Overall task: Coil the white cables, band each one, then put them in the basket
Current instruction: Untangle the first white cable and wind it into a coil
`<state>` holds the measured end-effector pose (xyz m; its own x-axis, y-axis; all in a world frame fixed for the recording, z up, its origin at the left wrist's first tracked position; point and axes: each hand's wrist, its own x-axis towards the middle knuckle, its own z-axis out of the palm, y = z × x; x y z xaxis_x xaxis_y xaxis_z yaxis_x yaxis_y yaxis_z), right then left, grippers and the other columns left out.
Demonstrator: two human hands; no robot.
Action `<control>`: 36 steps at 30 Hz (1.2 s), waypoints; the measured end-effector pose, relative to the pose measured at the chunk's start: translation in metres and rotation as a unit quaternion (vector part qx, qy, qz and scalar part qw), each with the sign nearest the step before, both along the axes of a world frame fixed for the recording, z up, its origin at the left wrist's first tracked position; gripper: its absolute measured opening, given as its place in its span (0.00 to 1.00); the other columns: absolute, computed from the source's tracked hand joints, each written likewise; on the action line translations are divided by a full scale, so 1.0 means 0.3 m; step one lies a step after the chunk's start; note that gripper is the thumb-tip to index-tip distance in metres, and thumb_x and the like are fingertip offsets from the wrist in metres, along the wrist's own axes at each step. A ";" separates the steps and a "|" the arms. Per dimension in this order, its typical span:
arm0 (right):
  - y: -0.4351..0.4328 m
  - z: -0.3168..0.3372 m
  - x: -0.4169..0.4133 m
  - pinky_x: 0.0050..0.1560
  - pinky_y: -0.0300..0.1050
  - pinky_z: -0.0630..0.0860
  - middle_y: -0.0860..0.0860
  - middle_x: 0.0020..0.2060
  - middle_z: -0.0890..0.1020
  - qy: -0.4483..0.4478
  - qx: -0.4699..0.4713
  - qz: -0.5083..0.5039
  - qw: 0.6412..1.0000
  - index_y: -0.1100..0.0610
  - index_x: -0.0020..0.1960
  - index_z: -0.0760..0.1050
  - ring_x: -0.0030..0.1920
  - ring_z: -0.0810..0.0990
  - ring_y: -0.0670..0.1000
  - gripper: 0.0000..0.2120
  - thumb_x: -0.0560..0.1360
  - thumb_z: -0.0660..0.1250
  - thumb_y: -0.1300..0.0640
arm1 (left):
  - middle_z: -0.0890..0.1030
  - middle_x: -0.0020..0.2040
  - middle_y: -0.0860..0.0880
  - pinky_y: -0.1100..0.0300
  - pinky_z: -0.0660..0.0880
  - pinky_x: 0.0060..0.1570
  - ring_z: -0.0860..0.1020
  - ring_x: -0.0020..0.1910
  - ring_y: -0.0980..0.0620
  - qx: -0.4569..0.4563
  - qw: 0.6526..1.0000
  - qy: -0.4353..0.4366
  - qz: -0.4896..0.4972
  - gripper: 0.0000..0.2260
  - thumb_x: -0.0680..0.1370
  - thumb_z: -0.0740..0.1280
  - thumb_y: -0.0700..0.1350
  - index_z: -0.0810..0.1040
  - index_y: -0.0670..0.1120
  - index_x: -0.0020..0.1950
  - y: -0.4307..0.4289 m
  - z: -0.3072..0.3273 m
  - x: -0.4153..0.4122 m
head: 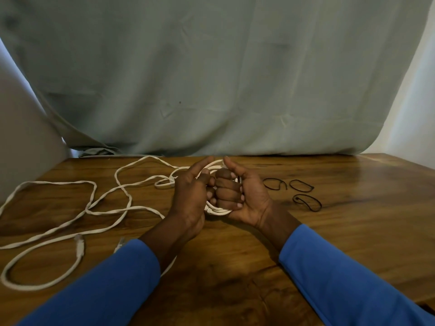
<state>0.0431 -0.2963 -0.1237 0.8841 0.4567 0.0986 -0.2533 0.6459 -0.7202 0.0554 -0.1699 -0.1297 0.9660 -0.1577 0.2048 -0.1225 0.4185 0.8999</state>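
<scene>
The right hand (244, 198) curls its fingers round a small coil (217, 211) of white cable, held just above the surface (353, 208). The left hand (189, 198) pinches a strand at the coil. Loose cable (58, 182) sprawls to the left; three black bands (302, 185) lie to the right.

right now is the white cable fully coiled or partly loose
Partly coiled: the right hand grips loops of the white cable; the rest lies loose on the table.
</scene>
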 end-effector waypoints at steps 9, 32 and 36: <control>0.046 0.005 -0.013 0.29 0.34 0.49 0.47 0.17 0.65 0.044 -0.052 -0.084 0.994 0.51 0.28 0.66 0.14 0.60 0.43 0.29 0.80 0.58 0.33 | 0.71 0.28 0.50 0.63 0.66 0.23 0.68 0.22 0.54 -0.012 0.996 0.080 0.043 0.09 0.83 0.65 0.43 0.80 0.45 0.45 0.002 0.018 -0.013; -0.033 0.130 -0.055 0.37 0.42 0.82 0.48 0.20 0.69 0.198 0.029 -0.267 0.943 0.55 0.30 0.67 0.27 0.73 0.48 0.28 0.85 0.56 0.43 | 0.73 0.49 0.51 0.56 0.70 0.47 0.73 0.49 0.52 0.396 0.750 -0.514 0.129 0.15 0.84 0.60 0.55 0.82 0.48 0.51 0.030 0.008 0.002; 0.022 0.105 -0.075 0.64 0.44 0.76 0.54 0.41 0.84 0.232 -0.092 -0.252 0.935 0.59 0.48 0.81 0.48 0.81 0.52 0.25 0.81 0.60 0.37 | 0.74 0.37 0.51 0.55 0.70 0.36 0.75 0.36 0.54 0.287 0.820 -0.473 0.150 0.15 0.84 0.61 0.53 0.78 0.51 0.39 0.031 0.020 -0.002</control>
<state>0.0206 -0.2897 -0.0923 0.9194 -0.0574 -0.3891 -0.2641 0.6432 -0.7187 0.0548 -0.1605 -0.1237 0.4314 -0.2742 0.8595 -0.8985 -0.2162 0.3820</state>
